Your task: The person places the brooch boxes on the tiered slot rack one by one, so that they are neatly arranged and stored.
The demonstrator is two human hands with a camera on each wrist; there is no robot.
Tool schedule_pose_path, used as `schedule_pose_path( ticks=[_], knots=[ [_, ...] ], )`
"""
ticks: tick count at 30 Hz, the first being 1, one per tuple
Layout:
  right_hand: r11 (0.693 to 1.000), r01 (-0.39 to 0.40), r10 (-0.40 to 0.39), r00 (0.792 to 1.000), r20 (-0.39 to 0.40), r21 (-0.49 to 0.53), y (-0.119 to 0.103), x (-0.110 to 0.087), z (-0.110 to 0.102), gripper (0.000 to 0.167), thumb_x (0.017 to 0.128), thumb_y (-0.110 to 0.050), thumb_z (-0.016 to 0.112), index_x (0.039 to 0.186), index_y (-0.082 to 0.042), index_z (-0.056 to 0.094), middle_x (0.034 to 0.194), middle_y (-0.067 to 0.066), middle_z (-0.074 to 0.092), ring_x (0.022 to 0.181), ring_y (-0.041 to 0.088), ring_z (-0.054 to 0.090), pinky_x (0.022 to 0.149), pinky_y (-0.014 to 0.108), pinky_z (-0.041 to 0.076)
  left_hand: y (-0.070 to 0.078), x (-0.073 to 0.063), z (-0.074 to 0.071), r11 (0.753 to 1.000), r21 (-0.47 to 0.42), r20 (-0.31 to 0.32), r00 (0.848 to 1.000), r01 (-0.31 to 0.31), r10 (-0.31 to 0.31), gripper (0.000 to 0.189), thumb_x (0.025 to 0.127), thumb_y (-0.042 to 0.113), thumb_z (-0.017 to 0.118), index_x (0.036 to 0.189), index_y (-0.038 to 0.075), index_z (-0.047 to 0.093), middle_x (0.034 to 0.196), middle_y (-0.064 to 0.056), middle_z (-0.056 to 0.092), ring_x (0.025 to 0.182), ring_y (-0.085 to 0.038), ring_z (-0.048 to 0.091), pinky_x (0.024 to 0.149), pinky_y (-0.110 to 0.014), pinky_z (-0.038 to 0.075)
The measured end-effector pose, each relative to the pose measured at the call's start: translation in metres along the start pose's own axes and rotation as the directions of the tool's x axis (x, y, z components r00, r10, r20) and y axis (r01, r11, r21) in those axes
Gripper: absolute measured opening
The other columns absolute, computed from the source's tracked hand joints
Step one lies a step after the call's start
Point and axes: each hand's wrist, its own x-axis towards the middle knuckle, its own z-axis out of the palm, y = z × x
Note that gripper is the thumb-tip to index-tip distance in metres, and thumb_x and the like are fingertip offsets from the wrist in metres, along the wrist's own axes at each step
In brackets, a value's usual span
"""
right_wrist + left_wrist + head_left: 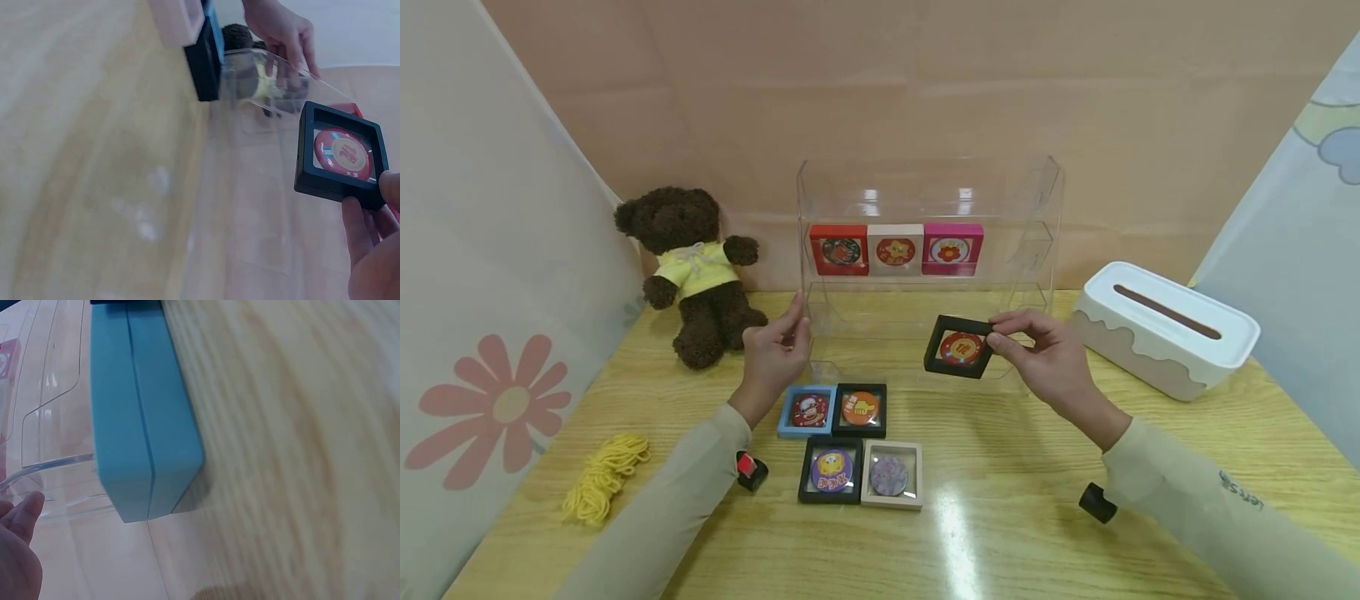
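My right hand (1052, 358) pinches a small black display frame (946, 368) by its right edge, between thumb and fingers. A round red badge (342, 153) with a gold centre sits inside that frame, which is held tilted in front of a clear acrylic rack (925, 187). At the rack's left side, my left hand (775, 350) pinches the transparent edge with thumb and fingertips. Three frames stand side by side on the rack's middle tier: a red one (815, 265), a cream one (895, 271) and a magenta one (977, 250).
On the table before the rack lie a light-blue frame (786, 425), two black frames (859, 432) and a beige frame (917, 475), each with a badge. A brown teddy bear (703, 312) and yellow yarn (602, 479) are left. A white tissue box (1165, 333) stands right.
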Motion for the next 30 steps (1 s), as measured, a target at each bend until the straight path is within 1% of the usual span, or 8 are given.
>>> schedule_pose_path(
  ticks=[2,5,8,12,16,22,25,30],
  knots=[
    [1.000,0.008,-0.008,1.000,-0.011,0.020,-0.002,0.005,-0.004,0.004,0.082,0.016,0.063,0.086,0.015,0.063,0.098,0.003,0.066,0.093,0.014,0.062,0.069,0.024,0.054,0.000,0.000,0.000,1.000,-0.001,0.002,1.000,0.001,-0.001,0.039,0.084,-0.009,0.062,0.122,-0.005,0.059,0.084,-0.017,0.070,0.048,-0.016,0.063,0.041,-0.022,0.047],
    [0.998,0.056,-0.055,0.998,-0.042,0.024,-0.004,0.013,-0.011,0.006,0.082,0.016,0.064,0.087,0.017,0.063,0.097,0.003,0.067,0.091,0.014,0.062,0.068,0.023,0.053,0.000,0.000,0.000,1.000,-0.001,0.002,1.000,0.004,-0.004,0.038,0.084,-0.009,0.062,0.122,-0.005,0.059,0.083,-0.017,0.070,0.047,-0.016,0.062,0.040,-0.022,0.046],
    [0.992,0.117,-0.112,0.990,-0.091,0.050,-0.009,0.021,-0.017,0.007,0.080,0.017,0.065,0.086,0.020,0.063,0.094,0.004,0.069,0.092,0.015,0.064,0.068,0.022,0.053,0.000,0.000,0.000,1.000,-0.001,-0.001,1.000,-0.001,0.001,0.038,0.084,-0.009,0.062,0.121,-0.006,0.059,0.083,-0.017,0.070,0.046,-0.015,0.061,0.039,-0.021,0.044],
    [0.978,0.169,-0.147,0.975,-0.165,0.126,-0.017,0.034,-0.026,0.008,0.078,0.019,0.065,0.086,0.022,0.063,0.091,0.009,0.070,0.091,0.017,0.066,0.070,0.021,0.053,0.000,0.002,-0.001,1.000,0.004,0.004,1.000,-0.008,0.008,0.036,0.084,-0.008,0.063,0.120,-0.006,0.060,0.084,-0.017,0.070,0.042,-0.013,0.057,0.038,-0.020,0.041],
    [0.957,0.194,-0.143,0.963,-0.229,0.215,-0.023,0.044,-0.034,0.011,0.077,0.020,0.065,0.087,0.023,0.062,0.090,0.014,0.070,0.082,0.018,0.067,0.070,0.025,0.054,0.000,0.003,0.000,1.000,-0.002,0.009,1.000,-0.006,0.006,0.035,0.085,-0.007,0.062,0.120,-0.006,0.060,0.086,-0.017,0.070,0.042,-0.012,0.058,0.039,-0.020,0.042],
    [0.932,0.168,-0.085,0.963,-0.256,0.321,-0.028,0.057,-0.041,0.015,0.077,0.020,0.066,0.090,0.025,0.060,0.092,0.017,0.068,0.082,0.021,0.067,0.070,0.033,0.053,0.000,0.002,0.000,1.000,-0.007,0.006,1.000,0.003,-0.003,0.035,0.085,-0.008,0.062,0.120,-0.006,0.060,0.087,-0.017,0.070,0.043,-0.013,0.059,0.039,-0.019,0.042],
    [0.930,0.173,-0.083,0.958,-0.273,0.324,-0.031,0.066,-0.043,0.017,0.077,0.018,0.067,0.091,0.025,0.060,0.092,0.018,0.067,0.084,0.022,0.067,0.071,0.034,0.053,0.000,0.002,0.000,1.000,-0.012,0.001,1.000,0.006,-0.006,0.035,0.085,-0.008,0.062,0.120,-0.005,0.060,0.087,-0.017,0.070,0.044,-0.014,0.060,0.040,-0.019,0.043],
    [0.928,0.206,-0.099,0.939,-0.330,0.310,-0.037,0.079,-0.046,0.018,0.076,0.017,0.069,0.090,0.024,0.061,0.090,0.019,0.067,0.082,0.023,0.066,0.070,0.032,0.053,0.000,0.002,0.000,1.000,-0.015,-0.003,1.000,0.005,-0.005,0.035,0.084,-0.008,0.062,0.120,-0.005,0.061,0.088,-0.017,0.070,0.046,-0.014,0.061,0.041,-0.020,0.044]
  ],
)
